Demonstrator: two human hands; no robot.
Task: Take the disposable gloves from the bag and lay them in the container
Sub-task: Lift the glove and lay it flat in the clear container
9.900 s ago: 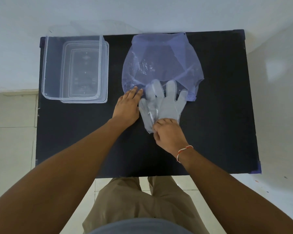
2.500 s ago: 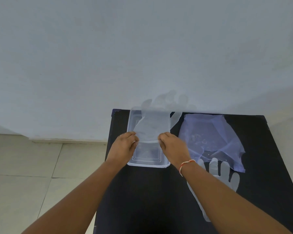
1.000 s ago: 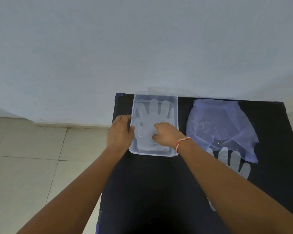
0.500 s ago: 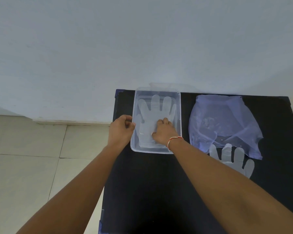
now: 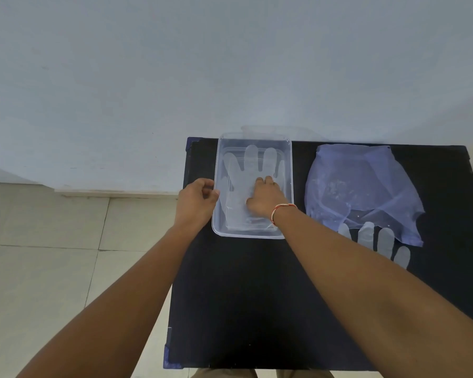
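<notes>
Head view, looking down on a dark table (image 5: 257,296) that fills the lower right of the frame, and both hands are at the clear container (image 5: 287,186), which sits at the table's upper left corner. The left hand (image 5: 195,199) is curled against the container's left rim, fingers bent in and touching the plastic wall; I read that as a brace, so the light tray does not slide while the other hand works. Whether it truly pinches the rim or only rests against it, I cannot tell from this angle. The right hand (image 5: 264,199) is inside the container, palm down and fingers loosely spread, closed on nothing, pressing flat on a translucent glove (image 5: 253,165) whose fingers fan toward the top of the frame. That press looks like smoothing: thin film of this kind tends to spring up or cling, so flattening it keeps it lying level on the floor of the tray. To the right, well apart from the container, the pale blue bag (image 5: 358,186) lies crumpled open, and a second glove (image 5: 377,238) pokes out from under its lower edge, fingers pointing up the frame, partly covered by the right forearm. So one glove is laid, at least one more waits; I judge the job roughly half done.
</notes>
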